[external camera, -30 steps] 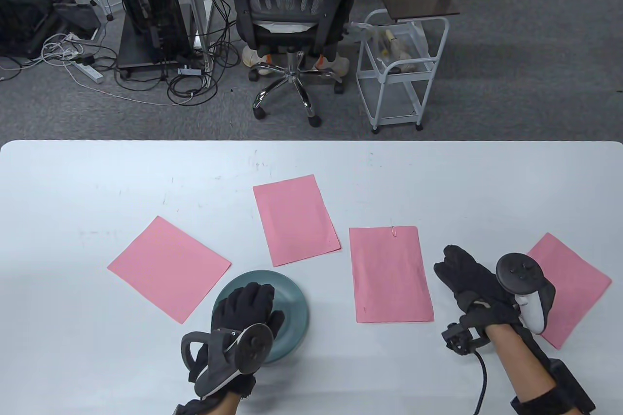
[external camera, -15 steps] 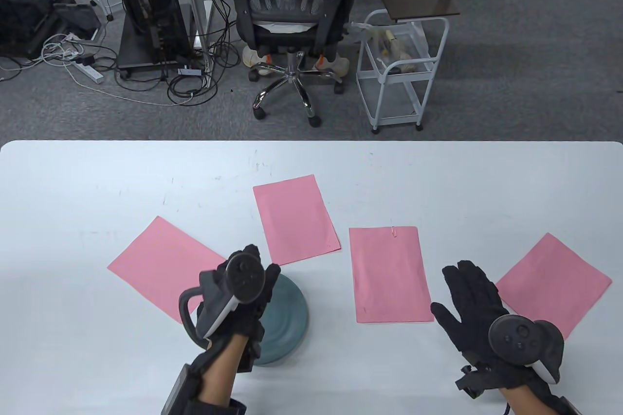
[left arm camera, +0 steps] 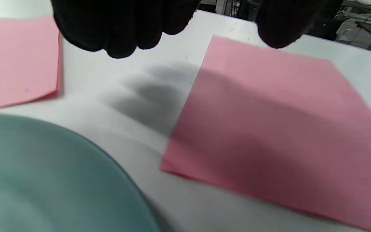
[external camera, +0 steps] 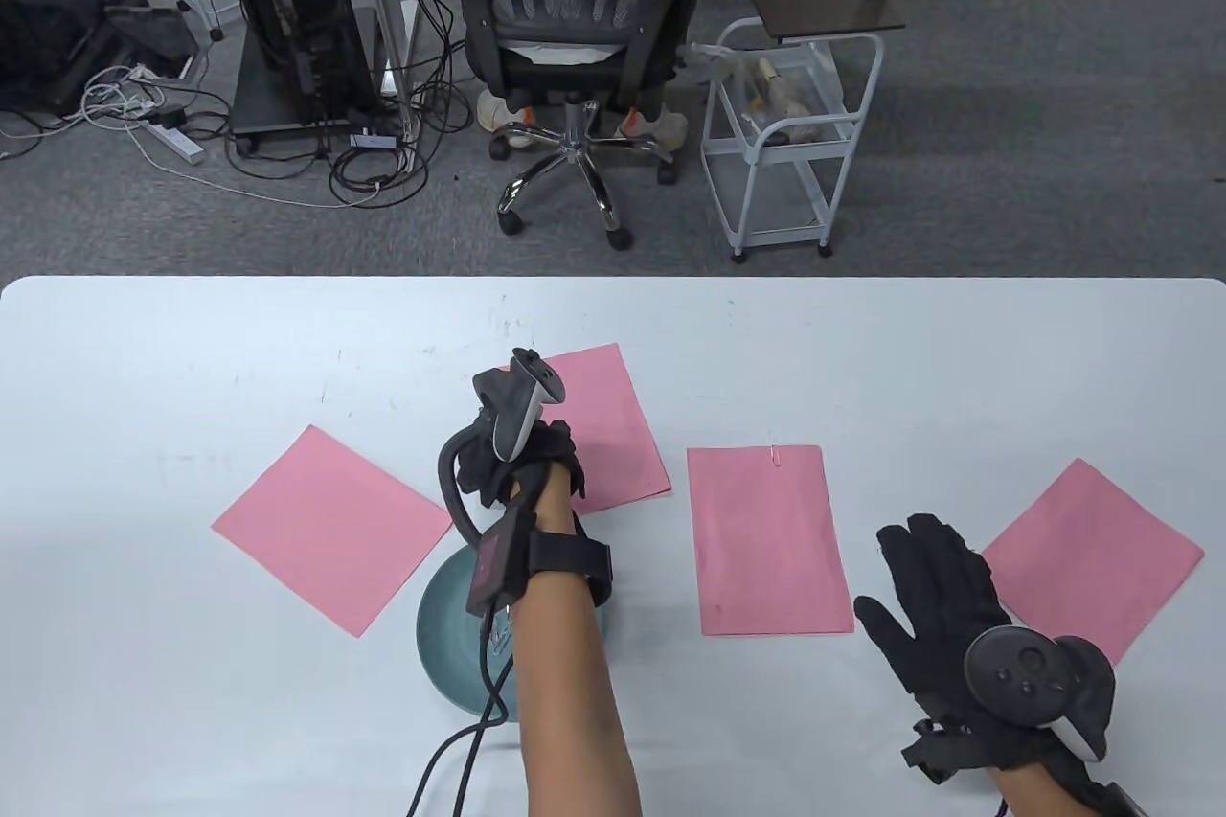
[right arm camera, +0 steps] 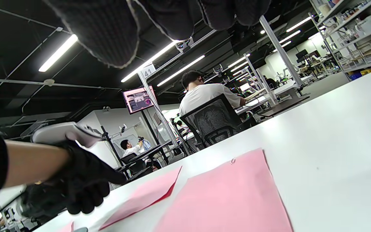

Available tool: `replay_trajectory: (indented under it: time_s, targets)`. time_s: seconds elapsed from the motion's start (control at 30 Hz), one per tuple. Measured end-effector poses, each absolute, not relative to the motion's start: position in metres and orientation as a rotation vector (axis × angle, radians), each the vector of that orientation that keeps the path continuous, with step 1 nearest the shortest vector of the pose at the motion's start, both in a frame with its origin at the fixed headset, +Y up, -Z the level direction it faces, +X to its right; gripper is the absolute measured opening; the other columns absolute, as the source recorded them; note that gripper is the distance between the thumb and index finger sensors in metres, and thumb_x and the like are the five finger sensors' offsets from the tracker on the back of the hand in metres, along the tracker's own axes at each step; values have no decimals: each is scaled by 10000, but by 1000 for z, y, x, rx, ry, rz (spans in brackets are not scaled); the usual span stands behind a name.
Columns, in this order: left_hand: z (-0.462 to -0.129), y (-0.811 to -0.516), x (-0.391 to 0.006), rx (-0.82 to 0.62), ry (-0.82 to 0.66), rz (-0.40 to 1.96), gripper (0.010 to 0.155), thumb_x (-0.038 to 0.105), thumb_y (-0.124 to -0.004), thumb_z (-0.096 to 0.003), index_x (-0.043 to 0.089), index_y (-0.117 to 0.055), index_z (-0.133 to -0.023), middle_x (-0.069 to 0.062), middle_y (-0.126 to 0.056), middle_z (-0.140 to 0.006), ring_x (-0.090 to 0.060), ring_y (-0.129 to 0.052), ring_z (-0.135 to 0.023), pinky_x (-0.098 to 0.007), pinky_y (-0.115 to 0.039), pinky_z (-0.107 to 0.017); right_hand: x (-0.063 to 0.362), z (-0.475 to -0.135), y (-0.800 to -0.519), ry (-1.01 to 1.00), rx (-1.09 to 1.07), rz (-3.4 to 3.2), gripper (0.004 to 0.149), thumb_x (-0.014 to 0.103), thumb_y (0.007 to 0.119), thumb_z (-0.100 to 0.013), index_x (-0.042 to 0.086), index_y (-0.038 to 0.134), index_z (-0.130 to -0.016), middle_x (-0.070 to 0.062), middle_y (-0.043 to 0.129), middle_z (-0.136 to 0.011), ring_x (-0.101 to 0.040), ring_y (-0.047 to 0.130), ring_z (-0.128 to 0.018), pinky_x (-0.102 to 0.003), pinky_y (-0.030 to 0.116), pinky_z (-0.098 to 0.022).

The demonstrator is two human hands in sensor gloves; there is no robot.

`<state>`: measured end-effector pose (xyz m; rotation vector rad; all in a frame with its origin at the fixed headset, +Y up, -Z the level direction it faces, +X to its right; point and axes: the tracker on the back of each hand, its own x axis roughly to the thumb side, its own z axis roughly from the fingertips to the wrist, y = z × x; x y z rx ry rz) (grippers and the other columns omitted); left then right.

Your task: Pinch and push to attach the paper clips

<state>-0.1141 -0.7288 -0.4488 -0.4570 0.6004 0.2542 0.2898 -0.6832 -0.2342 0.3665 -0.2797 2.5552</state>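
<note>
At frame centre my left hand hovers over a flat pink paper sheet, knit fingers curled, grip unclear. Lower right, my right hand lies spread flat and empty on the smooth white worktop.

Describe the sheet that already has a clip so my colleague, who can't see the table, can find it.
On the white table lie four pink sheets in a loose row. Take the third from the left, the clipped sheet, lying just left of the right hand. It alone carries a small paper clip on its far edge.

Bare table lies beyond the sheets; the plate sits under the left forearm
</note>
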Motion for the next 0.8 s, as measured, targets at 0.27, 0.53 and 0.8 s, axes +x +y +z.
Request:
replay_trajectory:
  time_s: [0.27,0.53,0.8]
  targets:
    - [-471,-752,-97,-517,616,144,963,670,-708,-564,-44,-469,-1164,-340,-528,-1142,-568,-622,-972,-643,-610,-726,291,-232,-680,-304,363,2552,705,453,733,-594,109,484,-1156,-260,398,-1177,-505,401,-1047,-616,315,-748]
    - [-473,-751,-99,-501,611,114,928,611,-804,-542,-37,-520,-1143,-328,-594,-1107,-525,-715,-901,-602,-660,-702,292,-233,-681,-288,357,2562,704,450,737,-594,98,494,-1153,-261,415,-1173,-506,419,-1042,-616,325,-746]
    - [-467,-750,-111,-431,628,217,817,490,-903,-518,15,-598,-1108,-265,-661,-1065,-477,-750,-871,-612,-653,-705,289,-232,-682,-288,375,2577,695,449,740,-593,96,513,-1147,-260,446,-1166,-505,448,-1034,-614,346,-742]
